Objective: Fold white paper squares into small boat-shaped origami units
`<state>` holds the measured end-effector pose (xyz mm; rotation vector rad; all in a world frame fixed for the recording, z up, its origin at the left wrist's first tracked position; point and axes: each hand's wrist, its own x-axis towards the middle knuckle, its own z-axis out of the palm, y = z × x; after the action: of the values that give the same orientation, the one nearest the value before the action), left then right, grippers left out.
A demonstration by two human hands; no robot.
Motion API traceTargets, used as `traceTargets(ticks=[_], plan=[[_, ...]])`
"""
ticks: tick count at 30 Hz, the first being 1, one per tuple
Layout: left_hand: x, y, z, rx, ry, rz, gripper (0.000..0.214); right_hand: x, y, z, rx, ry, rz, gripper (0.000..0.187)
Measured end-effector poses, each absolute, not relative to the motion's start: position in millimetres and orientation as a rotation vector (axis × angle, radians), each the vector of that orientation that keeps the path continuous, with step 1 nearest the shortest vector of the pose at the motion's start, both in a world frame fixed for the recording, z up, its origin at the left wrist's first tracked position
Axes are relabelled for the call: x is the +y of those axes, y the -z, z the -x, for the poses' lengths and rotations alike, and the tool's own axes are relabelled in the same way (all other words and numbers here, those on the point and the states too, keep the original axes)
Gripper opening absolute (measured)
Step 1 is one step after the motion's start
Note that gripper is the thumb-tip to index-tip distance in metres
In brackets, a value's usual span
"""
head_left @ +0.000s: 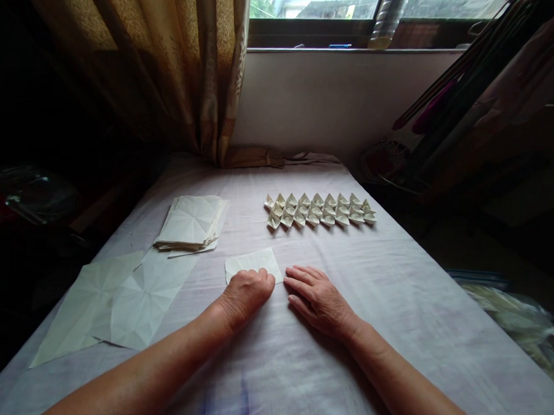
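Note:
A small piece of white paper (255, 263), apparently folded, lies flat on the cloth-covered table in front of me. My left hand (249, 292) is closed in a fist and presses on the near edge of this paper, hiding part of it. Beside the paper's right corner, my right hand (316, 297) rests on the cloth with its fingers stretched out and nothing held. The right fingertips are at or very near that corner. Beyond the hands stand rows of small folded paper pieces (320, 211), with pointed tips up.
To the left is a stack of creased paper sheets (191, 221). Nearer me, larger creased sheets (142, 299) overlap on the table (418, 336). A patterned curtain (214, 64) hangs at the far edge. A plastic bottle (388, 23) stands on the windowsill.

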<state>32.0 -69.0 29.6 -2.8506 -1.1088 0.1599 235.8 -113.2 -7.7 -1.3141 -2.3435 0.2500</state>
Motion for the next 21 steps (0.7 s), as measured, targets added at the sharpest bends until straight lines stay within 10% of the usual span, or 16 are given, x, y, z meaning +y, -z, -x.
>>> traceTargets(ticks=[21], plan=[[-71.7,-26.7,-61.4,-1.289,-0.135,2.795,0.015,-109.5,24.4,-238.2,-2.221,-0.107,1.234,0.031]])
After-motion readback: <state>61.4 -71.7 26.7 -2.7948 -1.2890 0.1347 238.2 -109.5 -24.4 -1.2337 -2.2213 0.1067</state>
